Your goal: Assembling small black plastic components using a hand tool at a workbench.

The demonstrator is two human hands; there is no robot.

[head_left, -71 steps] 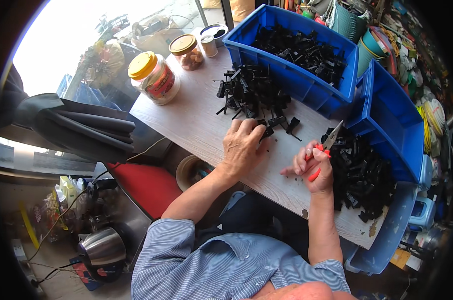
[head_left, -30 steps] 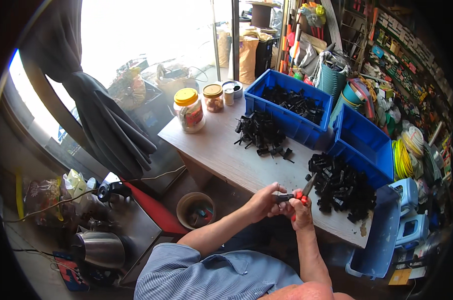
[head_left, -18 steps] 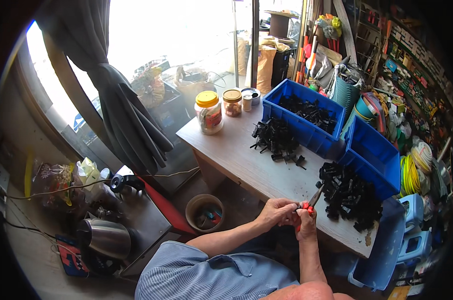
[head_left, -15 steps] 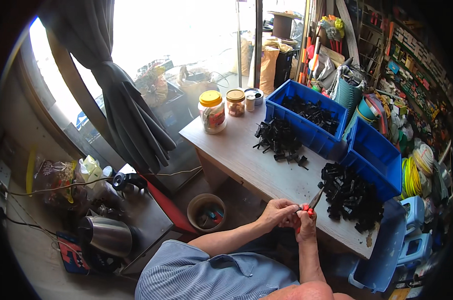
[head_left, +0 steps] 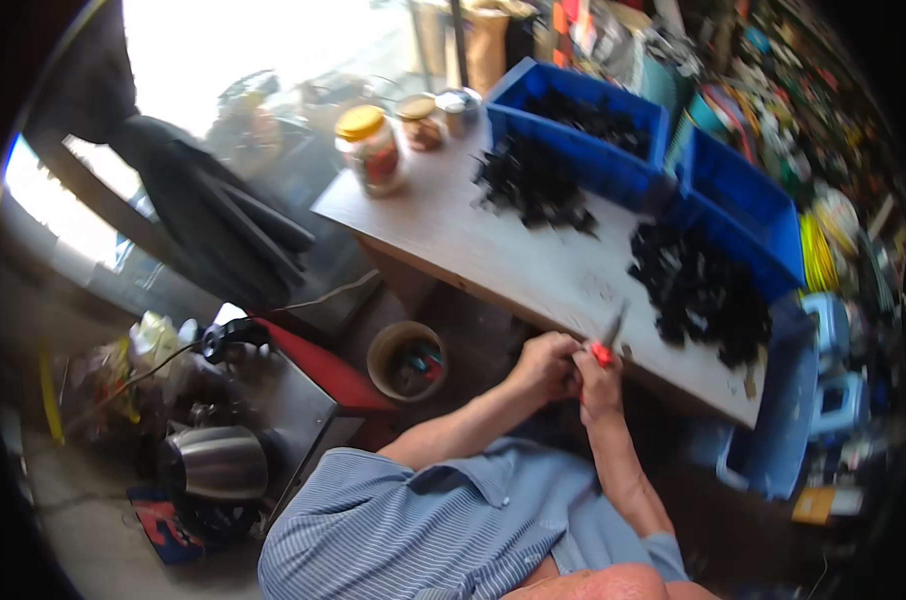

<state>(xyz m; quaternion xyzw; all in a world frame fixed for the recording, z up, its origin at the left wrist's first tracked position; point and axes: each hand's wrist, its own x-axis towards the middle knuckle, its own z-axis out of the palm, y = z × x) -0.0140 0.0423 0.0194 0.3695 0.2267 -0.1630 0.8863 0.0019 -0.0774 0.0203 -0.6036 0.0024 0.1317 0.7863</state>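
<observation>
My right hand point(head_left: 601, 390) is closed around a red-handled tool point(head_left: 603, 353) with a pointed grey metal tip, like scissors or pliers; blur hides which. The tip points up over the table's near edge. Close beside it, my left hand point(head_left: 547, 366) is closed with its fingertips by the tool; what it pinches is hidden. Just beyond the tool lies a heap of small black parts point(head_left: 698, 295) on the pale table point(head_left: 443, 235). A second black heap point(head_left: 533, 185) sits farther left, in front of a blue crate.
One blue crate point(head_left: 583, 165) holds more black parts; another blue crate point(head_left: 738, 235) stands to its right. A yellow-lidded jar point(head_left: 370, 150) is at the table's far left. Below are a bin point(head_left: 378, 375) and, at left, a steel kettle point(head_left: 216, 463). Blue stools point(head_left: 838, 405) stand at right.
The whole view has shifted and blurred, so the table and crates sit higher in the picture. Both hands stay together at the table's edge, the tool still in my right hand.
</observation>
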